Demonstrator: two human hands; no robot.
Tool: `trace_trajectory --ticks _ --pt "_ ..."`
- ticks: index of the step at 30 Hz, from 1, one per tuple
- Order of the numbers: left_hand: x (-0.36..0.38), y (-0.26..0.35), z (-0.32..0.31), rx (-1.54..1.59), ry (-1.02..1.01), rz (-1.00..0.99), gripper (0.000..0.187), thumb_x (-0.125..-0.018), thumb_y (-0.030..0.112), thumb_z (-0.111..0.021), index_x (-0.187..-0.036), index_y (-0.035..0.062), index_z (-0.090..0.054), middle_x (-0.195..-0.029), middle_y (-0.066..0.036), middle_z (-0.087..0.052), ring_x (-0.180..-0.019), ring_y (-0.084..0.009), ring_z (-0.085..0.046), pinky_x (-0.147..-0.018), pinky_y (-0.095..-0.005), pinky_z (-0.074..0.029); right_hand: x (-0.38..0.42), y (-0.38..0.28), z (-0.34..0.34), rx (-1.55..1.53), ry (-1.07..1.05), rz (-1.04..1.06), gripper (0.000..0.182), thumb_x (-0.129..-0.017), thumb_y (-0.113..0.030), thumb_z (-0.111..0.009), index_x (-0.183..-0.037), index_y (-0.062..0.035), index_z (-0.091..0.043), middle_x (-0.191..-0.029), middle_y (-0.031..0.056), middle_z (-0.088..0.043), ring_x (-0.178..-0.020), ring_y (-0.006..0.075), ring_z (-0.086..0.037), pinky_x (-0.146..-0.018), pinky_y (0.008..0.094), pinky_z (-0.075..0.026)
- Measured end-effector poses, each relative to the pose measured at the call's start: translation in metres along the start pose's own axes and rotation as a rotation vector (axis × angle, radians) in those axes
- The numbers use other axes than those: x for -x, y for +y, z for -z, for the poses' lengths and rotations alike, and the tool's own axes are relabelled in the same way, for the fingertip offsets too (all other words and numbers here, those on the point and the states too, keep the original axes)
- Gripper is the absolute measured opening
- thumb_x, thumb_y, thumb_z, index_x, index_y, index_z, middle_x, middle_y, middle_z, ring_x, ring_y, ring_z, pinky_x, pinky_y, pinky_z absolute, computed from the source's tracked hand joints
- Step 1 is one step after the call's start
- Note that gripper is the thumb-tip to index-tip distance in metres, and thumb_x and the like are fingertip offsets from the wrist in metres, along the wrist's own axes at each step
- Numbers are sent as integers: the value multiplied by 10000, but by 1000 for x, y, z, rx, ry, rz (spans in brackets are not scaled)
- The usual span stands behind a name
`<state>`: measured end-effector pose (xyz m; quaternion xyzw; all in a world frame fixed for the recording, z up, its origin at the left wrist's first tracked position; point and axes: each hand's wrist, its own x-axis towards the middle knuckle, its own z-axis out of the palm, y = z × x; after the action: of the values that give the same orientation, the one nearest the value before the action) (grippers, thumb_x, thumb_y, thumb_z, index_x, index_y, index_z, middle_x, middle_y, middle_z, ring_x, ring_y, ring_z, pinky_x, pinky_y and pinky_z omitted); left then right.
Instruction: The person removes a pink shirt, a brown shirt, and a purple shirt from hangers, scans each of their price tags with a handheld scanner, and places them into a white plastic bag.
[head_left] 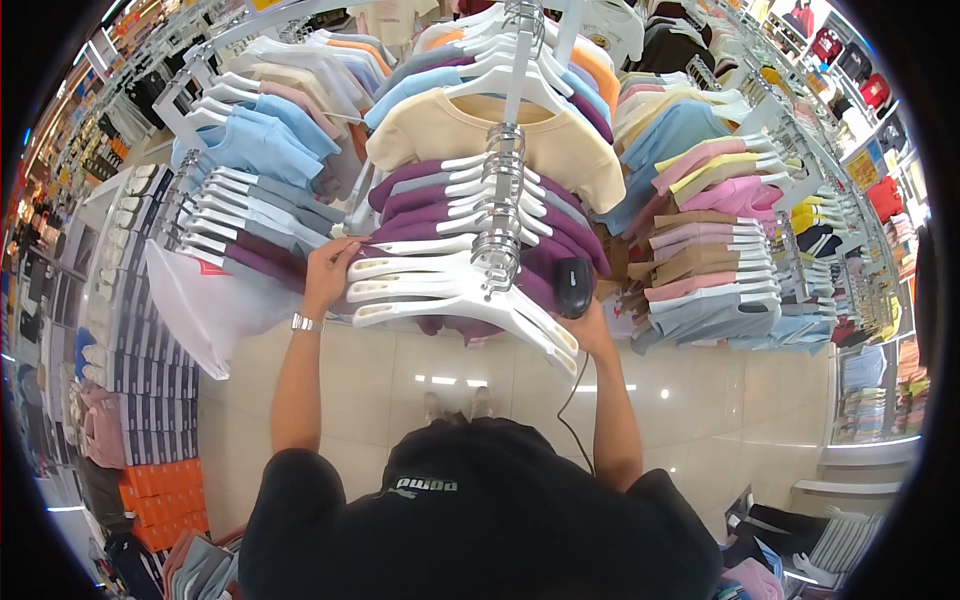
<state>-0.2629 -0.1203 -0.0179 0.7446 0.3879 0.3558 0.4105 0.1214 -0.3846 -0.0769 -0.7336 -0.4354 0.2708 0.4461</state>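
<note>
My right hand (588,328) is closed around a black handheld barcode scanner (573,288), held upright beside the hangers. A dark cable (567,410) runs down from it. My left hand (332,272), with a metal watch on the wrist, pinches the shoulder edge of a purple shirt (420,222) on the rail; the exact spot under the fingertips is partly hidden. Between my hands, several bare white hangers (430,290) hang at the near end of the metal rail (512,95). Behind them are more purple and grey shirts and a cream shirt (410,125).
Side racks carry blue and grey shirts (265,135) on the left and pink, brown and grey shirts (710,250) on the right. A translucent plastic bag (215,310) hangs at left. Stacked shoe boxes (160,410) and orange boxes (165,500) line the left side. Tiled floor (690,400) lies below.
</note>
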Motion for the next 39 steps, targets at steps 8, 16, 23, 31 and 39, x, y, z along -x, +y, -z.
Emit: trace_trajectory --ticks 8,16,23,31,39 --pt "25 -121 -29 373 224 188 231 -984 158 -591 -1017 -33 -717 -879 -7 -694 -784 -67 -581 -706 -235 -477 6 -5 -16 -102 -59 -23 368 -718 -116 -838 -996 0 -625 -885 58 -660 -810 147 -601 -766 321 -510" --pt "61 -157 -124 563 253 350 301 -948 77 -602 -1236 -9 -582 -1177 -115 -661 -1033 -205 -636 -886 -321 -498 -3 28 -24 -101 -57 70 372 -726 -124 -827 -1024 -5 -640 -912 82 -688 -821 149 -622 -784 315 -514" --pt "89 -103 -161 229 162 326 303 -976 216 -598 -1075 -57 -684 -964 -171 -706 -931 -221 -633 -857 -342 -468 15 23 -4 -34 -35 -27 381 -721 -157 -846 -1017 0 -665 -931 101 -714 -828 158 -653 -784 324 -522" --pt "110 -71 -178 22 -54 221 274 -986 218 -583 -1040 -37 -666 -857 -131 -686 -762 -188 -613 -729 -313 -478 51 85 34 -30 133 -208 315 -695 -73 -829 -953 -4 -662 -839 83 -692 -752 176 -635 -739 331 -515" --pt "131 -28 -147 9 -518 182 245 -995 203 -541 -1009 -16 -651 -825 -163 -656 -719 -264 -612 -703 -333 -483 119 49 99 -143 -92 -368 227 -686 -31 -818 -863 -25 -676 -789 30 -673 -719 126 -613 -687 285 -495"
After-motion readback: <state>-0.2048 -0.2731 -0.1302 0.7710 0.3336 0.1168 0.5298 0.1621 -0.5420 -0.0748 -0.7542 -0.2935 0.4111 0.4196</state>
